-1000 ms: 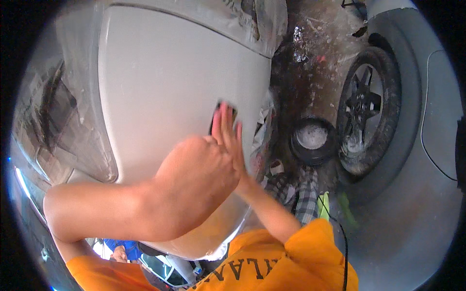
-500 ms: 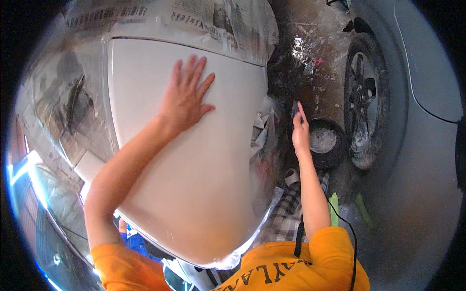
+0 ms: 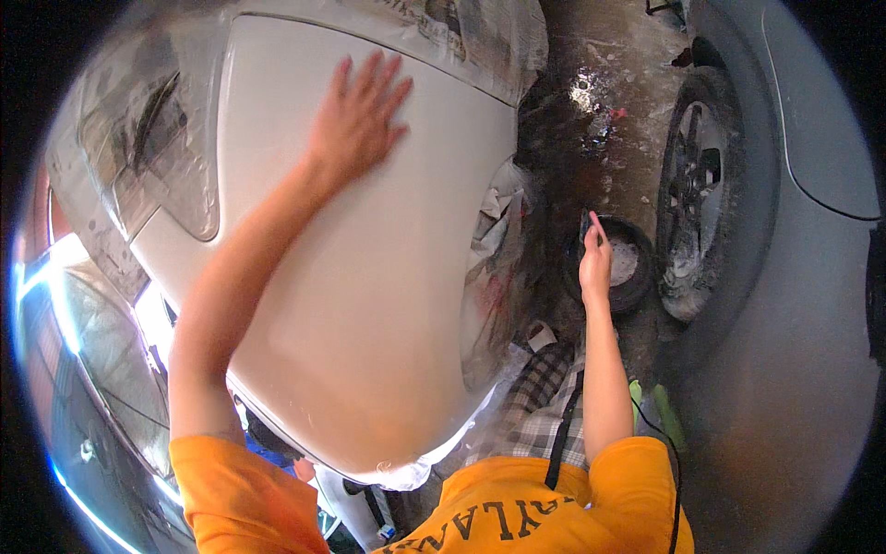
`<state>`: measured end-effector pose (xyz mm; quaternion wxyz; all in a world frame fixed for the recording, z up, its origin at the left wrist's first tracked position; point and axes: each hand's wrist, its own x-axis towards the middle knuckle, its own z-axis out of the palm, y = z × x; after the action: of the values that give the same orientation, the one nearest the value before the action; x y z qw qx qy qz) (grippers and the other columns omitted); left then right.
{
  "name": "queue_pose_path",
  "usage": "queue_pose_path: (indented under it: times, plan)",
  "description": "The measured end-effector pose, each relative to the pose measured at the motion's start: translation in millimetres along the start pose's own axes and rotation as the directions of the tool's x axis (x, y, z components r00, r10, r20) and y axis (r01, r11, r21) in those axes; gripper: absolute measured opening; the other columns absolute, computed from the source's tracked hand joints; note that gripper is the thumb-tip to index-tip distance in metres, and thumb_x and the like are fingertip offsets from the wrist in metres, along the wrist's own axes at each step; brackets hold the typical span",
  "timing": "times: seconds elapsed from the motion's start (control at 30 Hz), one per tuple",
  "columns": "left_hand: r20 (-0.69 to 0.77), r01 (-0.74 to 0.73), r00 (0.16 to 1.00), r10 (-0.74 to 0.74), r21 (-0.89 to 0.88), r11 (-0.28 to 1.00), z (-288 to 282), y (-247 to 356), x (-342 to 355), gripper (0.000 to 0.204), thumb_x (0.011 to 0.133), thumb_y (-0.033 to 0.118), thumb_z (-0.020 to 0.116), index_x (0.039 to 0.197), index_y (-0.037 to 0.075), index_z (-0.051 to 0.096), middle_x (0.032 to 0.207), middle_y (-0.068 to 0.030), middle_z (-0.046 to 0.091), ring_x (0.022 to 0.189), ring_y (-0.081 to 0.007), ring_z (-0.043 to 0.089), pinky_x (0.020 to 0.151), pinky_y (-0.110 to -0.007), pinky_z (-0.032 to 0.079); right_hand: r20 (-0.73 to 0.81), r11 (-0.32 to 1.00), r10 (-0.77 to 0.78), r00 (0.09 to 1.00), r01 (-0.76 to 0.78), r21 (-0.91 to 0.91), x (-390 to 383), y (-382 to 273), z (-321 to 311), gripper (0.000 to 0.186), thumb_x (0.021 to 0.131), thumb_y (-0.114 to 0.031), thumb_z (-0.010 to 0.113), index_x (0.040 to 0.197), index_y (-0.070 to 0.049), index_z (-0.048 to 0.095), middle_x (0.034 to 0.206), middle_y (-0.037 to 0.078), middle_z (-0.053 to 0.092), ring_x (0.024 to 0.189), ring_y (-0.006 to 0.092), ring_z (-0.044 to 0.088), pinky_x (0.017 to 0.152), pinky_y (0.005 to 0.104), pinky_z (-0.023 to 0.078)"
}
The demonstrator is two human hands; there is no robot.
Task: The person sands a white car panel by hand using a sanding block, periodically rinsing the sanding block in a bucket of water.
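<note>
My left hand (image 3: pixel 358 129) lies flat with spread fingers on a smooth off-white car body panel (image 3: pixel 369 268), close to its far edge. Beyond that edge, cloudy plastic film and printed paper cover the car. Out to the right, clear of the panel, my right hand (image 3: pixel 596 266) is closed around a small dark flat thing (image 3: pixel 585 223); its kind is too small to make out. In view, that hand overlaps the left rim of a black round tub (image 3: pixel 646 275) with pale cloudy liquid in it.
On the right stands a grey car (image 3: pixel 817 305) with a dusty wheel (image 3: pixel 697 185). Wet, stained floor (image 3: pixel 591 138) runs between the cars. Crumpled masking sheet (image 3: pixel 494 222) hangs at the panel's right side. Part of another person in blue (image 3: pixel 268 448) shows at lower left.
The panel sits higher in the picture now, with my left hand still near its far edge. My right hand has shifted right and a little nearer, in front of the tub's rim.
</note>
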<state>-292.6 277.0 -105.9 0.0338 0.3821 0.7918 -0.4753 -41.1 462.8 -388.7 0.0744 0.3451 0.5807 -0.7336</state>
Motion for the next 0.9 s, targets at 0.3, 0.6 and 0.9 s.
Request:
queue_pose_path:
  times: [0.3, 0.6, 0.9]
  plan:
    - [0.126, -0.092, 0.982, 0.139, -0.321, 0.943, -31.6, 15.0, -184.5, 0.07, 0.091, 0.057, 0.061, 0.153, 0.032, 0.041, 0.167, -0.0046, 0.02, 0.155, -0.027, 0.014, 0.124, -0.055, 0.011, -0.017, 0.815, -0.579, 0.815, 0.579, 0.002, 18.5, -133.1, 143.0, 0.049, 0.104, -0.026, 0.045, 0.143, 0.004, 0.049, 0.149, 0.023, 0.046, 0.139, 0.0371, 0.044, 0.115, 0.0403, 0.035]
    - [-0.187, 0.191, 0.961, -0.203, -0.078, 0.978, -36.4, -62.5, -274.7, 0.055, 0.097, 0.045, 0.059, 0.15, 0.036, 0.046, 0.166, -0.0018, 0.026, 0.154, -0.0283, 0.019, 0.123, -0.058, 0.014, 0.186, 0.721, -0.665, 0.724, 0.687, -0.095, -242.7, -21.3, 226.3, 0.084, 0.088, -0.014, 0.057, 0.159, 0.001, 0.015, 0.167, 0.022, 0.011, 0.154, 0.0415, 0.009, 0.118, 0.0664, 0.004]
    - [-0.607, -0.024, 0.756, -0.245, -0.4, 0.916, -3.0, -65.5, -281.1, 0.03, 0.093, 0.042, 0.067, 0.12, 0.032, 0.074, 0.157, -0.0007, 0.044, 0.152, -0.0275, 0.027, 0.122, -0.059, 0.013, 0.115, 0.68, -0.696, 0.708, 0.702, -0.211, -119.7, -87.7, 211.5, 0.068, 0.103, -0.026, 0.043, 0.16, -0.003, 0.014, 0.167, 0.017, 0.014, 0.154, 0.0371, 0.015, 0.119, 0.0651, 0.007]
